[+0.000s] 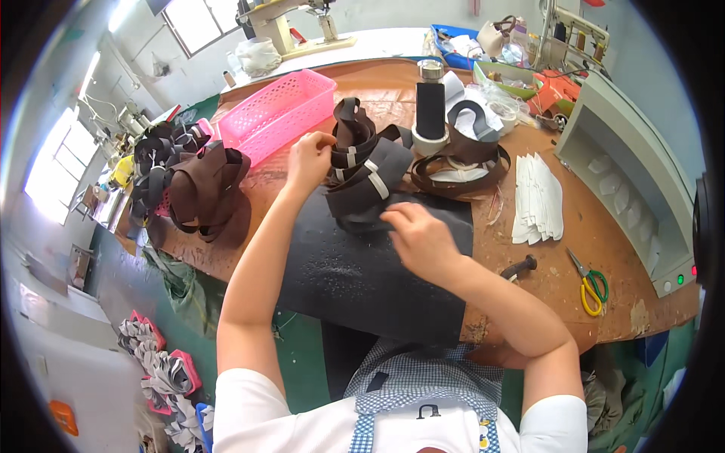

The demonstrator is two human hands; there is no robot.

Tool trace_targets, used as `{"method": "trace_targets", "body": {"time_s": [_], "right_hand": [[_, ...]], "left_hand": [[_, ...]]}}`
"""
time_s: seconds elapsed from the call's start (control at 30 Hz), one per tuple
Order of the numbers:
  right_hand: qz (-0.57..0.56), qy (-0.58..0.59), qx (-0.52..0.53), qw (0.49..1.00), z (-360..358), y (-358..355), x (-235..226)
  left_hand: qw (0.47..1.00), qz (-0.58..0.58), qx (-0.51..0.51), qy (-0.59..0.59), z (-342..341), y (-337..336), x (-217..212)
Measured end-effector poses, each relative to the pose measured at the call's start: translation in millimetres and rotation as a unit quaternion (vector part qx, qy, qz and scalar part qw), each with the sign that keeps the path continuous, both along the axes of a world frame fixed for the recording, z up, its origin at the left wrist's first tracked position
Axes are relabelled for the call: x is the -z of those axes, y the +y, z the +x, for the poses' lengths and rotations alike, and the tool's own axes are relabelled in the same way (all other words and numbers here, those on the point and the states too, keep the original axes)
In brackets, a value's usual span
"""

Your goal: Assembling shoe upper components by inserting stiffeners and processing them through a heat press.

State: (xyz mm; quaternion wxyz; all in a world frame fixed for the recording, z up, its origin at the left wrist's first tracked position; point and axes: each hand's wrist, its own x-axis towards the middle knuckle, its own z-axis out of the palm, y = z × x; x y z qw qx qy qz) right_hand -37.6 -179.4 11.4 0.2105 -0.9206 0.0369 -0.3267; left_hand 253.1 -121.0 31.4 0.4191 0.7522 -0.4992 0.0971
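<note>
Bundles of dark curved strips [368,185], tied with pale bands, lie at the middle of the table on a black mat [332,264]. My left hand [308,162] is closed at the left side of a rear coil of strips [353,136], its fingertips pinching at the coil's edge. Near the lower right edge of the front bundle, my right hand [424,241] has its fingers curled together; whatever they may hold is too small or blurred to make out. Pale specks are scattered over the mat below the strips.
A pink perforated basket [279,113] stands behind left, with brown strips [208,189] heaped nearby. To the right are white pieces [538,200], scissors [587,283], a dark-handled tool [519,267] and a grey lit box [630,174]. A bottle [430,102] stands behind the bundles.
</note>
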Motion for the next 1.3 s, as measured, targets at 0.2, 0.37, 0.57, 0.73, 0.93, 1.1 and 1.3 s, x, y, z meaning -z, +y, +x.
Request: {"method": "trace_targets", "body": {"time_s": [0.2, 0.37, 0.57, 0.73, 0.93, 1.1, 1.3], "right_hand": [[-0.159, 0.068, 0.061, 0.983, 74.8, 15.1, 9.1], [-0.193, 0.130, 0.116, 0.966, 126.9, -10.0, 49.2], [-0.257, 0.038, 0.188, 0.947, 197.2, -75.3, 49.6], [-0.250, 0.106, 0.209, 0.940, 190.9, -102.7, 53.6], [-0.255, 0.071, 0.067, 0.962, 62.0, -56.5, 12.5], [-0.088, 0.126, 0.029, 0.988, -28.9, -12.4, 5.7], [0.089, 0.092, 0.123, 0.984, -99.7, 34.6, 9.5]], "left_hand": [[0.961, 0.275, 0.029, -0.010, 24.4, -65.4, 24.2], [0.945, -0.162, 0.022, 0.285, 80.9, -60.4, -61.1], [0.929, -0.230, 0.173, 0.233, 50.0, -9.4, -188.0], [0.985, 0.080, 0.148, 0.046, -3.5, 52.3, -105.3], [0.923, 0.332, 0.195, -0.021, -43.9, 142.6, -15.0], [0.950, 0.156, -0.008, 0.270, -21.1, 132.1, 30.0], [0.873, 0.011, -0.127, 0.470, 15.8, 108.2, 39.2]]}}
